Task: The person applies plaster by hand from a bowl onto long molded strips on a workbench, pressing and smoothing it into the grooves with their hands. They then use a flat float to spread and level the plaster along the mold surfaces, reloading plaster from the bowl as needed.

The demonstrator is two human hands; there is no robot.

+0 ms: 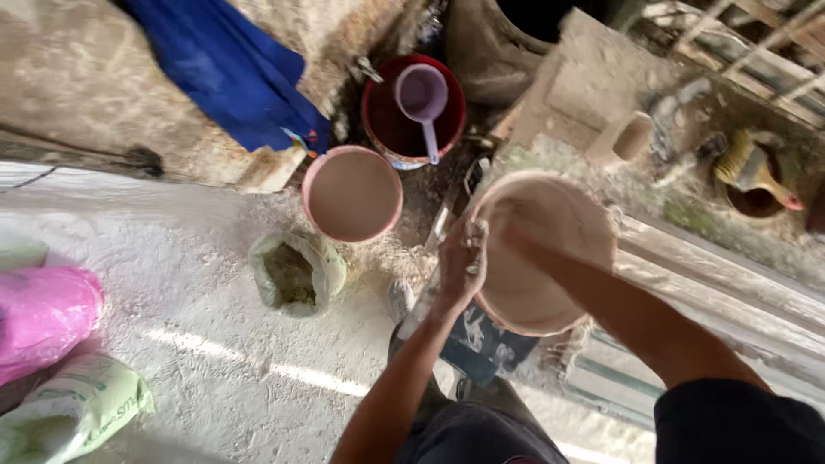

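Observation:
A round, pale clay-smeared basin [550,206] is tilted up in front of me. My left hand [461,268] grips its near left rim with the fingers curled over the edge. My right hand [524,242] reaches inside the basin and presses against its inner wall; the fingers are smeared and partly blurred. Both forearms come up from the bottom of the view, the right one out of a dark sleeve.
A pink bucket [351,194] of muddy water stands to the left, a red bucket [412,110] with a purple scoop [423,99] behind it. An open sack [295,272], a pink bag [43,316], a blue cloth [232,69] and a brush [756,172] lie around.

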